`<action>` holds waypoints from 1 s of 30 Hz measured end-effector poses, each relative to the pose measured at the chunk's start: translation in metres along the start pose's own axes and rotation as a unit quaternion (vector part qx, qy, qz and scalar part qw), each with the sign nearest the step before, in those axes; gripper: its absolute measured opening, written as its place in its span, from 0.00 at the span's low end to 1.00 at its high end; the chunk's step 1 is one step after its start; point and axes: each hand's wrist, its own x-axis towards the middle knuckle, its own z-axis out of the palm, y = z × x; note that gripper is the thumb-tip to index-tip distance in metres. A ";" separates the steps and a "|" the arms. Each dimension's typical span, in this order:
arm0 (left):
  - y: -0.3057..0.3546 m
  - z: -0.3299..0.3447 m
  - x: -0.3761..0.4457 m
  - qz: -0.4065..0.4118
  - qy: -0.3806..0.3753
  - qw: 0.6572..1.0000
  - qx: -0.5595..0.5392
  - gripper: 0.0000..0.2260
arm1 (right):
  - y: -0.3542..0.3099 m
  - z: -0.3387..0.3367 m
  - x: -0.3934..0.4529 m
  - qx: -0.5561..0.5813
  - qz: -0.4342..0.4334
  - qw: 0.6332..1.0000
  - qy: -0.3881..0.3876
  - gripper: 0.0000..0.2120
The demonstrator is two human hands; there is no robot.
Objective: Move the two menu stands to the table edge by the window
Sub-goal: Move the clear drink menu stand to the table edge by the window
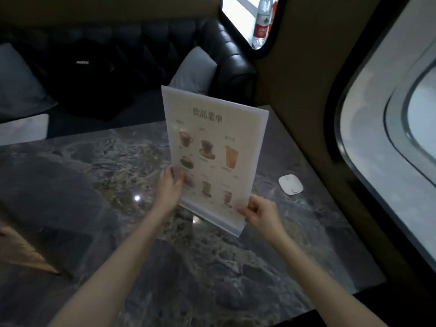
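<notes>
Both hands (pixel 169 187) gripping menu stand (pixel 214 147), white puck (pixel 290 185) near window-side edge

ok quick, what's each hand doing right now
Left hand: closed on the left edge of the menu stand.
Right hand: closed on the stand's lower right corner, near its base.

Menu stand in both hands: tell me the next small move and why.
Probably carry the menu stand right toward the window-side table edge, short of the white device. Left hand and right hand hold it tilted above the marble, not yet placed.
</notes>
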 end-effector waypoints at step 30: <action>0.179 0.269 -0.001 0.148 -0.299 0.940 -0.065 0.17 | 0.127 -0.169 -0.048 -0.016 0.050 0.944 0.326 0.08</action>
